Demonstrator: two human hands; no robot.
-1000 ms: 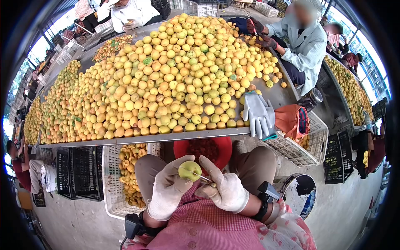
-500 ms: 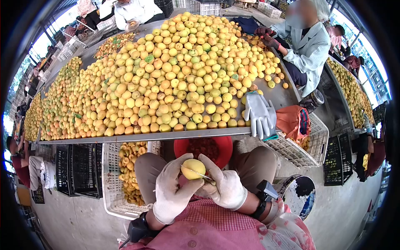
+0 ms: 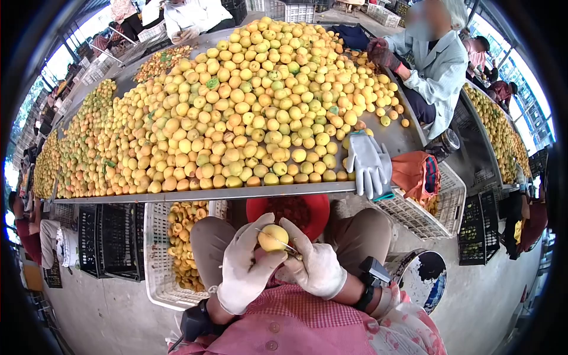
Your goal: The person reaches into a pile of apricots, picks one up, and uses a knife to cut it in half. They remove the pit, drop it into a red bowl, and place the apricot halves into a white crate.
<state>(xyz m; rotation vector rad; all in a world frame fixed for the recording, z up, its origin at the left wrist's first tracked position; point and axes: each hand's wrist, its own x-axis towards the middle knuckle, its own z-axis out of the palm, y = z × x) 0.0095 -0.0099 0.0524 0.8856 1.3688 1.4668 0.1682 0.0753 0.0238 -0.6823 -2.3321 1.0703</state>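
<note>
Both my hands wear whitish gloves and meet above my lap. My left hand [image 3: 251,269] has its thumb and fingers around the left side of a yellow fruit [image 3: 273,238]. A small knife [image 3: 290,248] is in my right hand [image 3: 319,266], its thin blade against the fruit's lower right side, and my right fingers also touch the fruit. Most of the knife's handle is hidden by the glove. Just beyond the hands, a red basin [image 3: 316,214] holds dark orange pieces.
A metal table [image 3: 207,196] bears a large heap of yellow fruit [image 3: 236,118]. Grey gloves [image 3: 368,163] hang over its edge. White crates [image 3: 155,254] stand left and right, a bucket [image 3: 423,275] at right. A co-worker [image 3: 435,62] sits at the far right side; others are behind.
The fruit has turned slightly between my hands, and both hands have shifted a little. The right co-worker's gloved hands have moved closer to their body.
</note>
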